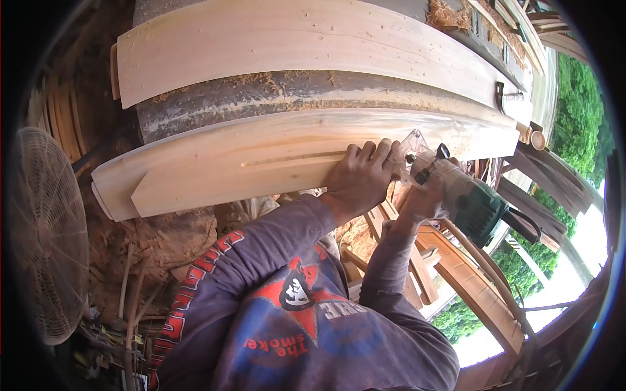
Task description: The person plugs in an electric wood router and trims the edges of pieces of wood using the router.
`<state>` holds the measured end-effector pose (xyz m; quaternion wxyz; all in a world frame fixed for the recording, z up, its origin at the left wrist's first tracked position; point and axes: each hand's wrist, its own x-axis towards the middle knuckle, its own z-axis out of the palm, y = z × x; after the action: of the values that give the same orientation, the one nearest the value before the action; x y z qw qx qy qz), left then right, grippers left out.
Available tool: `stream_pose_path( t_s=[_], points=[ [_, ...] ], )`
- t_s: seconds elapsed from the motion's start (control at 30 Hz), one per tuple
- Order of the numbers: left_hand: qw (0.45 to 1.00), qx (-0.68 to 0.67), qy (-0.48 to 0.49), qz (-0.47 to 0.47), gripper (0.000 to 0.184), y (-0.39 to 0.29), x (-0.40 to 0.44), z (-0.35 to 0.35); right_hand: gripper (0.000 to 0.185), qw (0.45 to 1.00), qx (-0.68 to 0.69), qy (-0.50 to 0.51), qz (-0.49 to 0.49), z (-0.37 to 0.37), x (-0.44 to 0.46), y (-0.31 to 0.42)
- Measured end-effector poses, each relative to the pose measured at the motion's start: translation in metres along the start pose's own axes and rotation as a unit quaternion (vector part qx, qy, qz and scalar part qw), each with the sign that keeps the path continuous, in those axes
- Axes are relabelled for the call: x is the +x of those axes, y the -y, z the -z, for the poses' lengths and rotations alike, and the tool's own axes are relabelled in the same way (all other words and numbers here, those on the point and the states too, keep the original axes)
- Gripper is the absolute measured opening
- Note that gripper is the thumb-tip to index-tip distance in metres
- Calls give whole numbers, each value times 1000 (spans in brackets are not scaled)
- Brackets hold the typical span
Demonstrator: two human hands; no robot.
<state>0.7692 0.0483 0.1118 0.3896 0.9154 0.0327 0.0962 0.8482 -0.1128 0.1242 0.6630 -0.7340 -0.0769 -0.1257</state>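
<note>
A trim router (479, 207) with a green motor body, black cord end and clear plastic base lies tilted over a pale wooden board (195, 176). My right hand (427, 195) is closed round the router's body near its base. My left hand (362, 173) rests on the board's face, its fingers curled against the edge of the clear base. A long narrow groove (287, 158) runs along the board and ends under my left hand. The cutter itself is hard to make out.
Behind lies another wide pale board (293, 39) on a dark, shaving-strewn bench (195, 107). A clamp (500, 98) stands at the bench's right. A large fan (49, 234) is at far left. Below right is a wooden frame (469, 287); shavings cover the ground.
</note>
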Motion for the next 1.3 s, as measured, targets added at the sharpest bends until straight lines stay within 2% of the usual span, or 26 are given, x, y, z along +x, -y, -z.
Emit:
stream_pose_path(
  t_s=[0.1,0.17,0.27,0.4,0.47,0.53,0.63,0.7,0.73,0.77,0.83,0.9,0.93,0.97,1.0,1.03,1.1,1.13,1.2,1.27,1.3],
  points=[
    [1000,2,-16,2,49,0,0,-3,72,1000,11,-20,3,-14,4,7],
    [1000,5,-23,3,50,0,-1,-4,72,999,-6,16,40,-18,7,11],
    [999,1,-32,7,51,-1,-3,-5,71,997,22,63,34,-16,11,12],
    [998,-19,-63,7,47,0,-4,-2,70,998,36,48,26,-13,8,1],
    [998,-30,-55,9,47,0,-6,-1,67,996,12,91,24,-8,9,1],
    [998,-39,-48,9,48,2,-9,-2,65,995,10,89,37,-21,6,11],
    [997,-11,-75,-29,56,11,-21,11,62,994,4,95,60,-28,5,15],
    [993,-22,-117,-15,74,33,-56,47,59,992,6,101,72,-24,7,9],
    [993,12,-111,27,89,54,-84,65,64,992,-12,112,57,-17,9,3],
    [989,68,-83,105,93,63,-110,109,70,991,-30,122,42,-14,9,1],
    [949,164,-153,222,102,94,-166,160,70,994,-12,96,47,-25,5,7],
    [904,149,-221,333,112,121,-215,199,70,994,14,85,61,-35,1,15],
    [901,79,-237,355,115,139,-237,209,70,994,18,86,66,-35,1,15],
    [884,-135,-239,378,109,141,-241,210,68,993,14,93,76,-34,0,12],
    [826,-342,-231,384,103,143,-245,210,66,991,12,103,85,-36,-2,11],
    [824,-339,-240,384,103,148,-251,204,65,990,7,117,81,-38,-3,15],
    [902,-168,-216,335,83,172,-259,182,65,986,13,137,90,-39,-6,11],
    [902,-166,-219,333,83,178,-259,177,64,984,12,150,100,-41,-8,12],
    [858,-275,-301,313,68,187,-261,163,65,984,20,148,98,-53,-23,15],
    [865,-264,-287,315,66,190,-262,164,64,986,71,117,100,-74,-37,28],
    [873,-254,-270,317,65,197,-265,164,64,984,50,133,104,-79,-42,32]
  ],
)
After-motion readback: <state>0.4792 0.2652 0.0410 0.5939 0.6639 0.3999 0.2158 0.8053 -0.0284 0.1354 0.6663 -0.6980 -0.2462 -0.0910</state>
